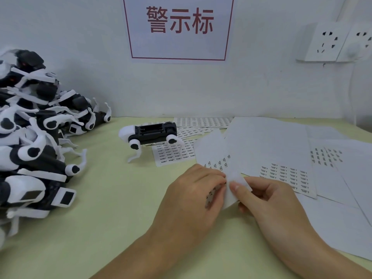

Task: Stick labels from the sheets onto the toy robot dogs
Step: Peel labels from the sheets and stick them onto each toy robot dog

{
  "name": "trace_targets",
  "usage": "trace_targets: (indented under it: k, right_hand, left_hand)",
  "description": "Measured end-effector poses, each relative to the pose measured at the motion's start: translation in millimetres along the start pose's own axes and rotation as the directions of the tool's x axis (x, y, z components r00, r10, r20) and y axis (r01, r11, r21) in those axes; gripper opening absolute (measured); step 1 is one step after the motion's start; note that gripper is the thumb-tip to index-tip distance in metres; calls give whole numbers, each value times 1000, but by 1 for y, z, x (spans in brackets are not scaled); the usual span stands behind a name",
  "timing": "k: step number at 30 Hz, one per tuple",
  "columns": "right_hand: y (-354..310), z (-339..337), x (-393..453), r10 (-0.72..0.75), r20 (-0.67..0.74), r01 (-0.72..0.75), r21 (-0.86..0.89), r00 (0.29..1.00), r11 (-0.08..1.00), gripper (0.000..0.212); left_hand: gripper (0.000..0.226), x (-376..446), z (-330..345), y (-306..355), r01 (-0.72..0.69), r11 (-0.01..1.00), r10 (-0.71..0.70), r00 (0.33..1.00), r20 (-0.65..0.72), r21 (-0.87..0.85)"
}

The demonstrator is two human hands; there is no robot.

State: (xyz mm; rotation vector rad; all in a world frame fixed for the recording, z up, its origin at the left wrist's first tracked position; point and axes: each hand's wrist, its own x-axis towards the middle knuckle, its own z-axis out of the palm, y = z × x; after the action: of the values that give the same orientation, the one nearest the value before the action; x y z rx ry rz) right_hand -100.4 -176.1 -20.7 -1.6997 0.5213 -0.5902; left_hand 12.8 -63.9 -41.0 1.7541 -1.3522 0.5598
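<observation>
on table: two hands (pixel 231 190), one sheet (pixel 213 158)

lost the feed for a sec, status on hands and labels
Left hand and right hand both pinching label sheet, peeling at its near edge. Single toy dog unlabelled, lying apart. Nothing in the way.

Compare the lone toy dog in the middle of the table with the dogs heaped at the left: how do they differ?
The lone toy dog lies apart, partly on a label sheet; the heaped dogs are stacked and tangled. Its open black compartment faces the camera; theirs point every way. All share black bodies and white legs.
</observation>
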Motion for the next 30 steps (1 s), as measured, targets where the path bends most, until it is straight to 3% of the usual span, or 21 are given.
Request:
trace_targets:
  k: [6, 11, 16, 30]
  right_hand:
    - [3, 0, 1, -17, 35, 16, 19, 999, 1000, 18]
    - [2, 0, 1, 3, 92, -10, 77, 996, 997, 15]
    - [4, 0, 2, 27, 62, -30, 51, 998, 998, 13]
    - [4, -3, 6, 94, 129, -97, 14, 987, 995, 11]
  left_hand:
    - [13, 3, 1, -1, -31, 997, 35, 998, -56, 70]
    - [14, 4, -1, -1, -117, 980, 119, 993, -5, 159]
    - [10, 4, 0, -1, -173, 962, 170, 985, 33, 211]
    - [18, 0, 4, 0, -37, 995, 33, 999, 36, 92]
